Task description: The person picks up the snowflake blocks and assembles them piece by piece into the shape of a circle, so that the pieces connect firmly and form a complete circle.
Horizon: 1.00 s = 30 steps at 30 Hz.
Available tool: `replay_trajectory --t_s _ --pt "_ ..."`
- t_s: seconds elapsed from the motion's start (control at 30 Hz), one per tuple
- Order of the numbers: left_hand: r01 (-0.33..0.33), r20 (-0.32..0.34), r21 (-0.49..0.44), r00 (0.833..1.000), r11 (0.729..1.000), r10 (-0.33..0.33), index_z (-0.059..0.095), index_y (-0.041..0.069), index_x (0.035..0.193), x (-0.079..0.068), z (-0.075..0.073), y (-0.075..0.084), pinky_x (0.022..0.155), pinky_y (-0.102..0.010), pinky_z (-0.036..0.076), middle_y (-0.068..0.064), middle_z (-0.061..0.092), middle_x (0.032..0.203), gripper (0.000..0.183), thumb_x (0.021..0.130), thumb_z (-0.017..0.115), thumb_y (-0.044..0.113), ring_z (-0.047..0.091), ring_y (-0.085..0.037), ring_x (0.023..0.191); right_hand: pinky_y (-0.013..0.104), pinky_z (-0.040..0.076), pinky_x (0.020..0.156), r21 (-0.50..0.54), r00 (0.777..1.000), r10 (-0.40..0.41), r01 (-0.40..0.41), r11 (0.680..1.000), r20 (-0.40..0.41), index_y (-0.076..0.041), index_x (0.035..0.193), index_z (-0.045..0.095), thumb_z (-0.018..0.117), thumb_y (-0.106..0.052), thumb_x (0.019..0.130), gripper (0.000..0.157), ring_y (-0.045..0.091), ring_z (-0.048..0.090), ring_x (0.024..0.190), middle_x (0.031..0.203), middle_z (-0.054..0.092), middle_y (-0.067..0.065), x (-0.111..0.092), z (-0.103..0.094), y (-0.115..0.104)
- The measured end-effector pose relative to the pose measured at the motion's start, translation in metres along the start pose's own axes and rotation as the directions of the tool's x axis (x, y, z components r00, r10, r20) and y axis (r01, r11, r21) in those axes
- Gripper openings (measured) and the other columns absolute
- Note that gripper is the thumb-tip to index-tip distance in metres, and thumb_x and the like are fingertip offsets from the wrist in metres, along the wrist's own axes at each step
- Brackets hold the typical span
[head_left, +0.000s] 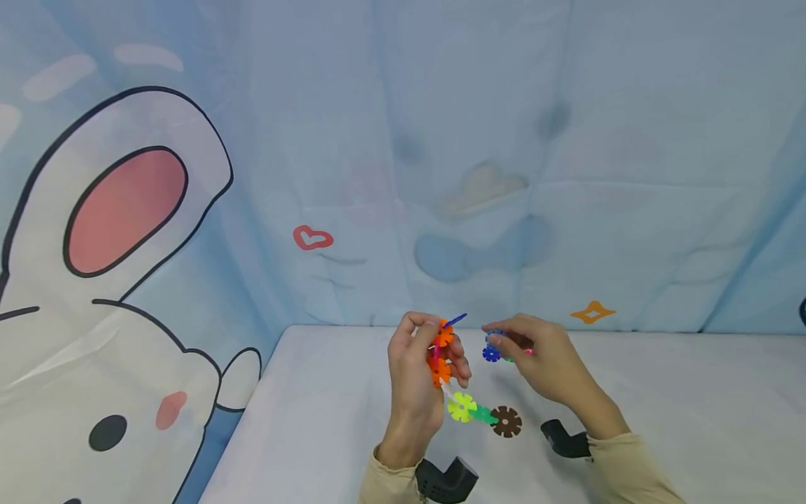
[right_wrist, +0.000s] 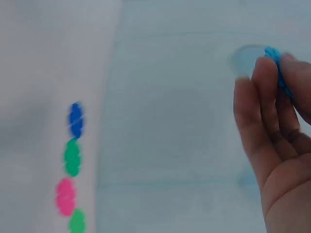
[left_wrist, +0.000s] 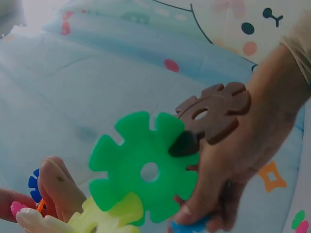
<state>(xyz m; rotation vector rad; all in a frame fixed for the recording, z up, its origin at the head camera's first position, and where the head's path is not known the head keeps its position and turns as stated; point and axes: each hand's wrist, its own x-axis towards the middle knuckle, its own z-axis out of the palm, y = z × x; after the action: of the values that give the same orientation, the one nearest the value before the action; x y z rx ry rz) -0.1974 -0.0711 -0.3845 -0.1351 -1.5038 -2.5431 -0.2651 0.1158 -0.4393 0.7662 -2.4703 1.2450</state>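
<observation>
My left hand (head_left: 411, 385) grips a chain of slotted plastic snowflake discs. At its top a blue disc (head_left: 456, 320) sticks out edge-on beside an orange disc (head_left: 445, 334). Below the fingers hang a yellow disc (head_left: 462, 407), a green disc (left_wrist: 141, 170) and, at the end, a brown disc (head_left: 506, 422). White and pink pieces show partly between them. To the right, my right hand (head_left: 550, 360) pinches a light blue disc (right_wrist: 273, 55) between thumb and fingertips, a short way from the chain's blue end. Part of the light blue disc is hidden by the fingers.
Loose discs lie in a row on the white table (head_left: 327, 406) near its far edge: a blue disc (right_wrist: 76, 120), a green disc (right_wrist: 72, 158), a pink disc (right_wrist: 65, 196) and another green one. A printed blue curtain (head_left: 630, 245) rises behind the table.
</observation>
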Motion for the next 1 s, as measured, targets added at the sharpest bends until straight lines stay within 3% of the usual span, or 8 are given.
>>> replay_trajectory --t_s 0.1,0.17,0.37,0.67,1.0 --pt "-0.008 0.036 0.018 0.999 1.0 0.007 0.05 0.009 0.102 -0.001 0.001 0.001 0.049 -0.023 0.059 0.001 0.065 0.068 0.009 0.11 0.048 0.014 0.062 -0.011 0.046 0.015 0.061 0.077 0.108 0.998 -0.019 0.026 0.994 -0.066 -0.011 0.129 0.075 0.068 -0.009 0.104 0.026 0.005 0.073 0.084 0.101 0.074 0.0 -0.002 -0.015 -0.018" --pt "-0.022 0.054 0.035 0.998 0.999 0.02 0.05 0.008 0.103 -0.001 0.002 0.001 0.049 -0.024 0.059 0.001 0.066 0.068 0.008 0.109 0.048 0.012 0.063 -0.011 0.046 0.014 0.06 0.075 0.192 0.994 -0.006 0.026 0.981 -0.105 -0.01 0.133 0.073 0.067 -0.008 0.105 0.029 0.006 0.076 0.085 0.098 0.074 0.002 -0.004 -0.023 -0.029" --pt "-0.068 0.111 0.085 0.992 0.994 0.059 0.05 0.007 0.105 -0.004 0.004 0.0 0.05 -0.026 0.06 0.002 0.068 0.069 0.007 0.109 0.049 0.011 0.066 -0.01 0.047 0.02 0.059 0.064 0.356 0.978 0.036 0.041 0.933 -0.206 -0.005 0.122 0.074 0.071 -0.001 0.1 0.023 0.013 0.071 0.073 0.082 0.07 0.001 -0.009 -0.035 -0.054" --pt "-0.087 0.152 0.097 0.986 0.991 0.071 0.05 0.005 0.105 -0.007 0.006 -0.002 0.049 -0.026 0.06 0.002 0.068 0.068 0.007 0.109 0.049 0.011 0.066 -0.01 0.047 0.019 0.058 0.066 0.357 0.969 -0.018 0.108 0.928 -0.246 -0.005 0.115 0.078 0.072 0.007 0.096 0.023 0.013 0.064 0.07 0.077 0.067 0.001 -0.011 -0.038 -0.067" --pt "-0.087 0.166 0.1 0.984 0.991 0.069 0.049 0.006 0.104 -0.008 0.009 -0.003 0.048 -0.025 0.059 0.001 0.066 0.067 0.008 0.11 0.048 0.012 0.066 -0.01 0.047 0.017 0.057 0.068 0.331 0.959 -0.037 0.133 0.934 -0.281 -0.007 0.114 0.079 0.073 0.009 0.094 0.026 0.013 0.062 0.07 0.074 0.067 0.003 -0.012 -0.039 -0.065"
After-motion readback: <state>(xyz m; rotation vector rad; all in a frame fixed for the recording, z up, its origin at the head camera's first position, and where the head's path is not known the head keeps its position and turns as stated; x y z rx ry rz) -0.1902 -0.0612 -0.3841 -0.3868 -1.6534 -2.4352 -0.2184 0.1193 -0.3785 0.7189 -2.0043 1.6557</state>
